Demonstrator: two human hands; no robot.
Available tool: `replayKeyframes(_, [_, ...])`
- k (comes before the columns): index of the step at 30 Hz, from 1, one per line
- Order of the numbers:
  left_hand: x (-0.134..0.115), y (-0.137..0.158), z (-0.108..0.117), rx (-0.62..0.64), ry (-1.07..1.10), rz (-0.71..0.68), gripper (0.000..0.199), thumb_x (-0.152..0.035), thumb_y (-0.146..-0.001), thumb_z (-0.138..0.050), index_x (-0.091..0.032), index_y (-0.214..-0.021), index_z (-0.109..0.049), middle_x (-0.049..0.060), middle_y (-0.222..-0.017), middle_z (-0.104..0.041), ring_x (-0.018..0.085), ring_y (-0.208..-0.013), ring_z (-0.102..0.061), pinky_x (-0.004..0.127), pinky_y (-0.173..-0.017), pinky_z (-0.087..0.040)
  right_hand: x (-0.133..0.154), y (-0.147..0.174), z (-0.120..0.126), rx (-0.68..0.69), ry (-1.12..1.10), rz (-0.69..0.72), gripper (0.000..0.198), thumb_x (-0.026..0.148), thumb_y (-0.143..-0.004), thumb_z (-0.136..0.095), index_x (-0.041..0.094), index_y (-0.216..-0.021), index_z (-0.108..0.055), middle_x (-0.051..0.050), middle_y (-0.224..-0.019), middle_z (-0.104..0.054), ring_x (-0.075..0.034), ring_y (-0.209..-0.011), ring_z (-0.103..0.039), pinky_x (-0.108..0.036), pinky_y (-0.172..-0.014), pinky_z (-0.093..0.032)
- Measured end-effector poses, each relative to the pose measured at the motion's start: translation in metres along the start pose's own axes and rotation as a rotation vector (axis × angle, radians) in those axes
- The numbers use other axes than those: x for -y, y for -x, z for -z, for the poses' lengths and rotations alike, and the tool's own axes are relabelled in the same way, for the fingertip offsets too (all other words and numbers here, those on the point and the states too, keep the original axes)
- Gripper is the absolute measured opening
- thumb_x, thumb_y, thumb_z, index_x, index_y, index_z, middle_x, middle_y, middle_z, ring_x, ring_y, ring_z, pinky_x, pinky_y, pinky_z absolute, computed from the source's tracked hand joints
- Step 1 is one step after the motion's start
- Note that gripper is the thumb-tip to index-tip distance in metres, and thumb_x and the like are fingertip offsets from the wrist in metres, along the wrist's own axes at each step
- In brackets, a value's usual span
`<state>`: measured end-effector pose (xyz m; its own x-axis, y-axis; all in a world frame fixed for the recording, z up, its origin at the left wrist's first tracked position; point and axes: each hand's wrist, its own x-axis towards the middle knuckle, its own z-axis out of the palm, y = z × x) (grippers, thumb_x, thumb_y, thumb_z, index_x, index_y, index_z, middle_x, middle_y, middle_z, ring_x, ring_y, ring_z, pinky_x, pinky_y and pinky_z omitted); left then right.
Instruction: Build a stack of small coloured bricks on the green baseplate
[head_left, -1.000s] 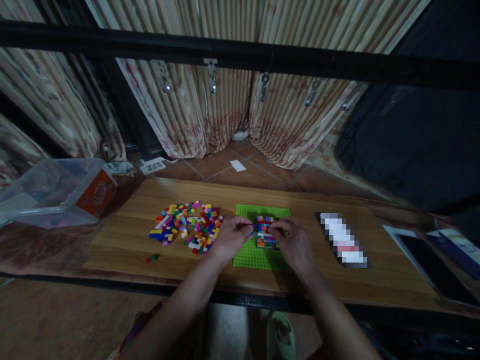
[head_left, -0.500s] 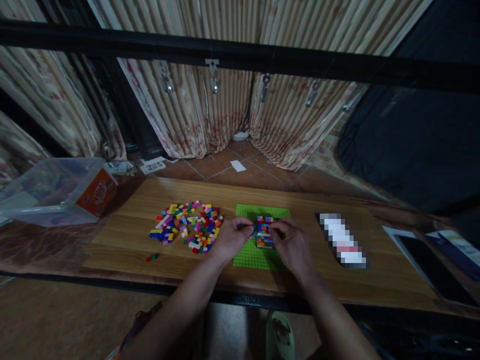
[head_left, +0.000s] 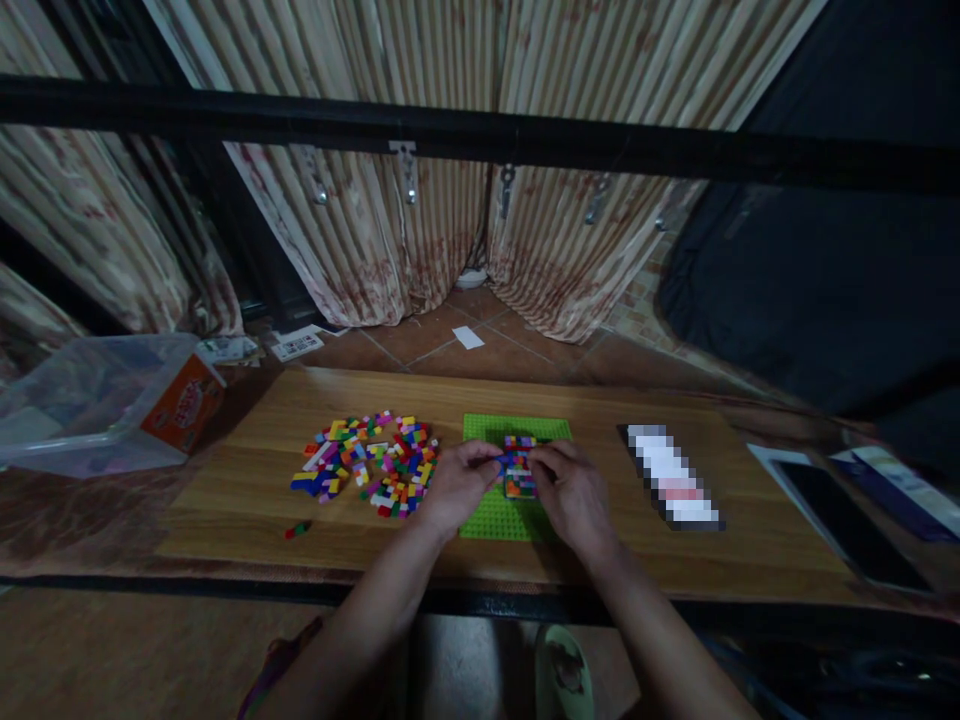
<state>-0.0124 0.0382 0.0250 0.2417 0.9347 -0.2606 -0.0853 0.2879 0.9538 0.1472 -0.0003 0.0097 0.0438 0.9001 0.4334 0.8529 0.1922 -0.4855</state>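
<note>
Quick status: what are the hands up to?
Left hand and right hand both pinching at the brick block on the green plate. Loose bricks left. Nothing blocking.

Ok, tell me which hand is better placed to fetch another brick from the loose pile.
Left. The left hand sits at the baseplate's left edge, right beside the loose brick pile. The right hand is on the far side of the brick block and would probably have to cross over it.

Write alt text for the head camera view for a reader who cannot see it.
Two bare hands, left hand and right hand, meet over a small multicoloured brick block on a green baseplate. A pile of loose bricks lies left of it on the wooden board, with a clear plastic tub farther left.
</note>
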Motion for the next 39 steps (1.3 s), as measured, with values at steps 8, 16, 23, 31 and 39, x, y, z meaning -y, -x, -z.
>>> replayKeyframes(8, [-0.002, 0.002, -0.002, 0.039, 0.027, -0.055, 0.019, -0.019, -0.066, -0.067, -0.014, -0.085, -0.066, 0.001, -0.073, -0.065, 0.011, -0.064, -0.057, 0.022, -0.059, -0.044, 0.018, 0.000, -0.004, -0.028, -0.472, -0.214, 0.025, 0.039, -0.084, -0.055, 0.020, -0.090, -0.070, -0.005, -0.085, -0.068, -0.018, -0.076, -0.062, -0.030, -0.070, -0.047])
replayKeyframes(16, [-0.004, 0.005, -0.003, 0.113, 0.022, -0.140, 0.021, -0.022, -0.066, -0.069, -0.014, -0.085, -0.064, 0.001, -0.076, -0.065, 0.011, -0.067, -0.056, 0.022, -0.063, -0.045, 0.029, -0.006, -0.004, 0.044, -0.899, -0.404, 0.021, 0.038, -0.075, -0.065, 0.018, -0.073, -0.071, -0.001, -0.067, -0.067, -0.014, -0.064, -0.058, -0.027, -0.064, -0.045])
replayKeyframes(23, [-0.009, 0.006, 0.000, 0.073, 0.025, -0.108, 0.020, -0.021, -0.066, -0.068, -0.013, -0.084, -0.064, 0.001, -0.072, -0.065, 0.010, -0.063, -0.057, 0.023, -0.063, -0.045, 0.007, -0.008, 0.014, 0.040, -0.753, -0.411, 0.023, 0.039, -0.077, -0.062, 0.020, -0.082, -0.073, -0.004, -0.078, -0.071, -0.019, -0.074, -0.063, -0.031, -0.069, -0.047])
replayKeyframes(31, [-0.010, -0.001, 0.005, -0.057, -0.018, -0.045, 0.015, -0.018, -0.064, -0.065, -0.013, -0.079, -0.066, 0.000, -0.068, -0.064, 0.010, -0.059, -0.057, 0.022, -0.059, -0.044, -0.014, -0.002, 0.015, 0.054, -0.212, -0.142, 0.021, 0.027, -0.086, -0.052, 0.023, -0.085, -0.072, -0.005, -0.088, -0.068, -0.019, -0.081, -0.062, -0.031, -0.075, -0.046])
replayKeyframes(39, [-0.008, 0.000, 0.004, -0.035, -0.055, -0.013, 0.016, -0.018, -0.064, -0.066, -0.014, -0.079, -0.067, 0.001, -0.069, -0.065, 0.012, -0.063, -0.060, 0.022, -0.060, -0.044, -0.013, -0.007, 0.005, 0.055, -0.118, -0.061, 0.015, 0.024, -0.085, -0.056, 0.024, -0.082, -0.071, -0.003, -0.087, -0.064, -0.017, -0.082, -0.059, -0.030, -0.077, -0.045])
